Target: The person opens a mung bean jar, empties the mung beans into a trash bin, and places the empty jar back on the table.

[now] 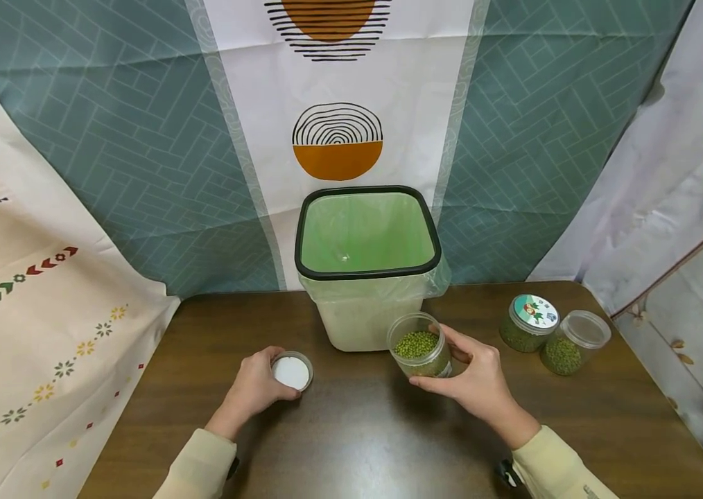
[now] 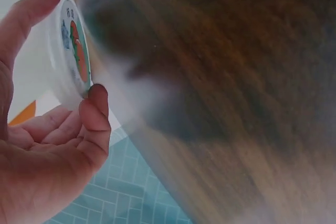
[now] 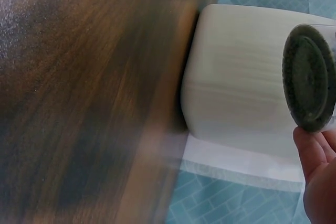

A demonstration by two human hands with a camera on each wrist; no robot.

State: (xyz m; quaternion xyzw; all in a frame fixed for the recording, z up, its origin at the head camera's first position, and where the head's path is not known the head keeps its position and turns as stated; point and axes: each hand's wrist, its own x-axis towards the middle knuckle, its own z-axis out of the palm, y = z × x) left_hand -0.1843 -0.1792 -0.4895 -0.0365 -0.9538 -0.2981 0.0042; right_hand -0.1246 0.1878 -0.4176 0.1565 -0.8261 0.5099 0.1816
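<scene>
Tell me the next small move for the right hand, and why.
Probably raise the jar in the right hand toward the opening of the bin: the jar is uncapped, holds green beans, is off the table and sits in front of the bin's wall, while the left hand holds a lid.

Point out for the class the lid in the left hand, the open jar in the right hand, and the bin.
Lid (image 2: 77,51): left wrist view, on its printed top.
Open jar (image 1: 428,366): head view, on its clear side wall.
Bin (image 1: 358,324): head view, on its pale front wall.
</scene>
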